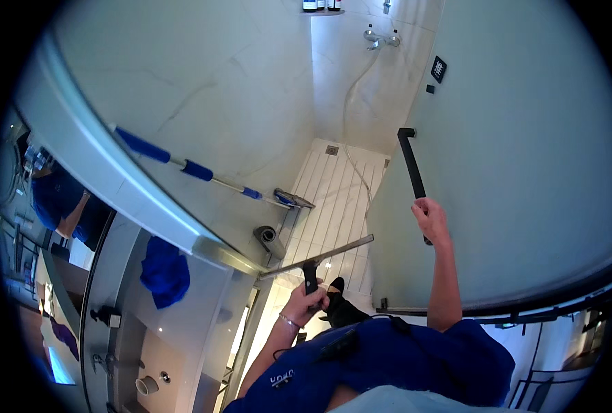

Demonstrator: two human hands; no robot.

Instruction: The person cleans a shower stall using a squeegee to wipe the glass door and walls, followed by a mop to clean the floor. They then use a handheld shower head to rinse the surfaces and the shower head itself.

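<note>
My left hand (pixel 304 305) is wrapped round the black handle of a squeegee (pixel 337 250), whose long blade points up and to the right over the shower floor. On the right, my right hand (pixel 430 219) closes on the lower part of a black door handle (pixel 410 162). That handle is fixed to a frosted glass door (pixel 512 172), which stands swung inward beside the shower stall.
A blue-gripped mop (pixel 197 170) leans on the left wall, its head on the slatted shower floor (pixel 326 179). Near it stands a grey roll (pixel 269 239). Left, a blue cloth (pixel 165 272) lies on the counter by a sink (pixel 172 358). A shower hose (pixel 347 103) hangs ahead.
</note>
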